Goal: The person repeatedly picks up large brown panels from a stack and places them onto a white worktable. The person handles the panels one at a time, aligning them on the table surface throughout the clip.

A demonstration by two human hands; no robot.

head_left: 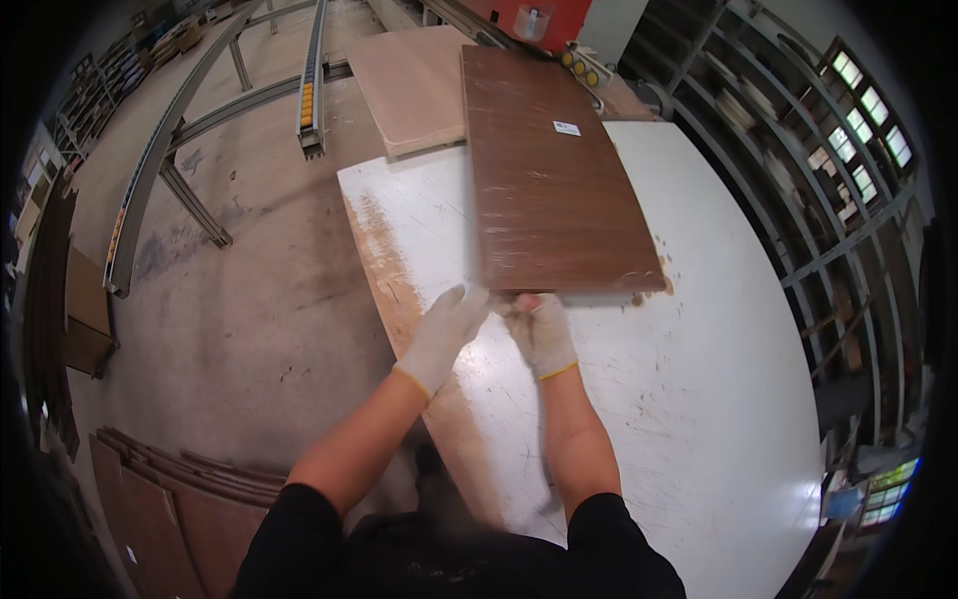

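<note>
A dark brown wood-grain panel (559,190) with a shiny, film-like surface and a small white label (567,128) lies lengthwise away from me on a white worktable (689,399). My left hand (449,329), in a pale glove with a yellow cuff, is at the panel's near left corner, its fingertips blurred. Just right of it, my right hand (542,334), gloved alike, has its fingers curled in at the near edge. A reddish spot shows at its fingertips. Whatever that hand pinches is too small and blurred to name.
Behind the panel's left side lies a lighter board (414,85). Roller conveyor rails (311,100) stand at the far left. Brown panels (150,519) are stacked at the lower left. Metal shelving (778,150) lines the right. The table's left edge (389,290) is worn to bare wood.
</note>
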